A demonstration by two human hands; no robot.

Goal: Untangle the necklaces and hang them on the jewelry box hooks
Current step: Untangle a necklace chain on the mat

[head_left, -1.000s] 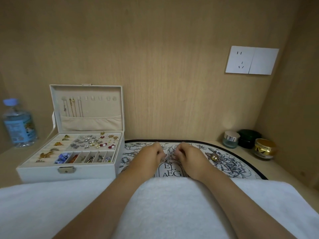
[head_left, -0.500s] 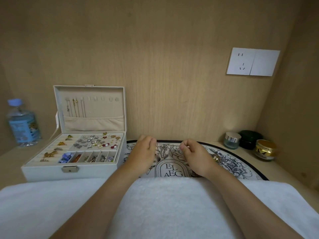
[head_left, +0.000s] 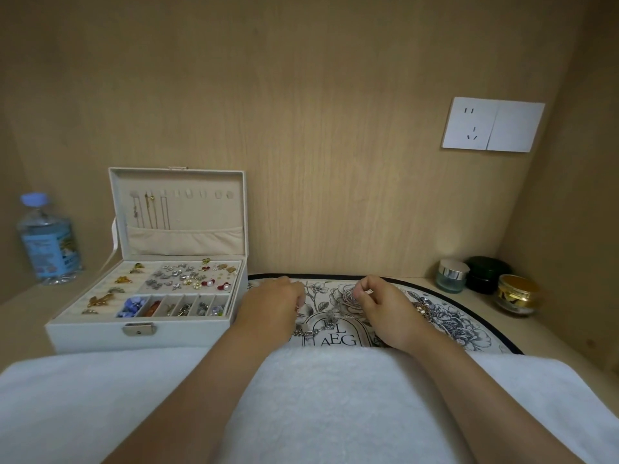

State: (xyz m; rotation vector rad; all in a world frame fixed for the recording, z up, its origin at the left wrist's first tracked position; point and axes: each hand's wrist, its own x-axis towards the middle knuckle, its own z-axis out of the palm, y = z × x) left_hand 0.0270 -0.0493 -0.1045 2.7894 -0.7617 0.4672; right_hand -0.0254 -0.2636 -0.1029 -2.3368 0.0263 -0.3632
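A white jewelry box (head_left: 100, 333) stands open at the left, its lid upright with a row of hooks (head_left: 187, 194); three thin necklaces (head_left: 150, 212) hang from the left hooks. On the floral mat (head_left: 462, 323) lies a silver chain necklace (head_left: 316, 329) between my hands. My left hand (head_left: 273, 304) has its fingers curled over one end of the chain. My right hand (head_left: 385, 306) pinches a fine chain end at its fingertips. A gold tangle (head_left: 423, 308) lies just right of my right hand.
A water bottle (head_left: 48, 239) stands left of the box. Three small jars (head_left: 485, 283) sit at the back right corner. A white towel (head_left: 335, 406) covers the near edge under my forearms. A wall socket (head_left: 492, 124) is on the wooden back panel.
My hands have drawn apart from the middle of the mat, the left going left and the right going right, stretching the silver chain between them.
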